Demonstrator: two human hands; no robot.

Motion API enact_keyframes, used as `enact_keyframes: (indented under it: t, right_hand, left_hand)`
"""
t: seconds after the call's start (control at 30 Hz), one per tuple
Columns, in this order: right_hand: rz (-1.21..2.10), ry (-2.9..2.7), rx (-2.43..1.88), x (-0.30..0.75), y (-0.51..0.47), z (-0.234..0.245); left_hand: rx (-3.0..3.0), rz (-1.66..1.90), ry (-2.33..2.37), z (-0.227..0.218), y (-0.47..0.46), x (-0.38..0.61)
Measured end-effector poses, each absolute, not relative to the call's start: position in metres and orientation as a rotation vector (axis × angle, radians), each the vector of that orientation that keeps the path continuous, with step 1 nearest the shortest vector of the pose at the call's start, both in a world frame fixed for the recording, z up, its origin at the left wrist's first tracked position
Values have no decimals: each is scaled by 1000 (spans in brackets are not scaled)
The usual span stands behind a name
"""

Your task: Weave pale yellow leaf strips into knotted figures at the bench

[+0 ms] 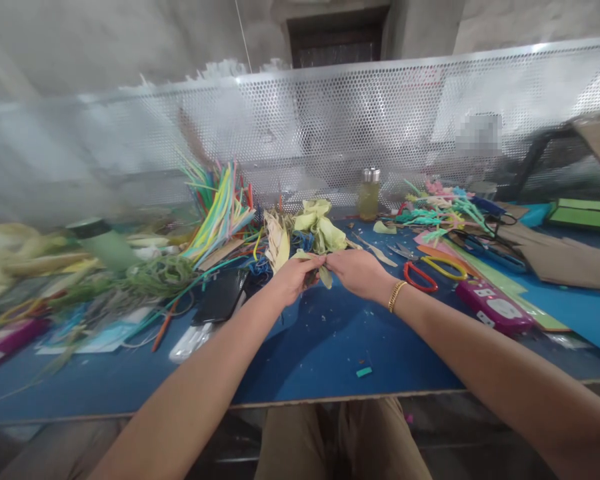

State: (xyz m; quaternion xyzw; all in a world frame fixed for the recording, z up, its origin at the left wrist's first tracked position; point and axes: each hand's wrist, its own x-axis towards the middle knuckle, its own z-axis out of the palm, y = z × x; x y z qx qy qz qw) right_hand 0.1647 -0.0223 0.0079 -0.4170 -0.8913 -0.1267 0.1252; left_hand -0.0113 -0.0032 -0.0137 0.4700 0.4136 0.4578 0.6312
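Over the blue tabletop (330,347), my left hand (296,275) and my right hand (359,268) meet with their fingers pinched together. From between them rises a pale yellow-green flower (325,230), which looks made of corn husk. My left hand is closed around its lower part, and a husk piece hangs below the fingers. The right fingertips pinch at the same spot, touching the left ones; whatever fine part they grip is hidden. Just left of the flower stands a cream, layered husk piece (277,243). A gold bracelet circles my right wrist.
To the right lie red-and-yellow-handled scissors (433,272) and a purple device (495,307). Colourful pipe-cleaner-like strips (223,213), a black phone-like slab (223,297) and a green bottle (103,247) crowd the left. A perforated metal panel (260,113) closes the back; a clear bottle (369,193) stands before it.
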Motion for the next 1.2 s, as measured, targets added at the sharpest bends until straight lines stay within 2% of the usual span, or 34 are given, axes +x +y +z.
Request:
enact_keyframes:
  t: [0.47, 0.63, 0.87, 1.07, 1.2]
  right_hand:
    - [-352, -2535, -1158, 168, -10, 5]
    - [-208, -2456, -1167, 176, -1, -4]
    - [-219, -2010, -1178, 169, -13, -3]
    - [6, -2081, -1173, 162, -14, -3]
    - [1, -2150, -1162, 165, -11, -2]
  left_hand:
    - [1014, 1082, 1034, -12, -2, -11]
    - [1005, 1099, 934, -11, -4, -15]
    - [1001, 1195, 891, -7, -10, -10]
    - [1126, 1239, 938, -11, -7, -5]
    - [1203, 1302, 1012, -12, -4, -5]
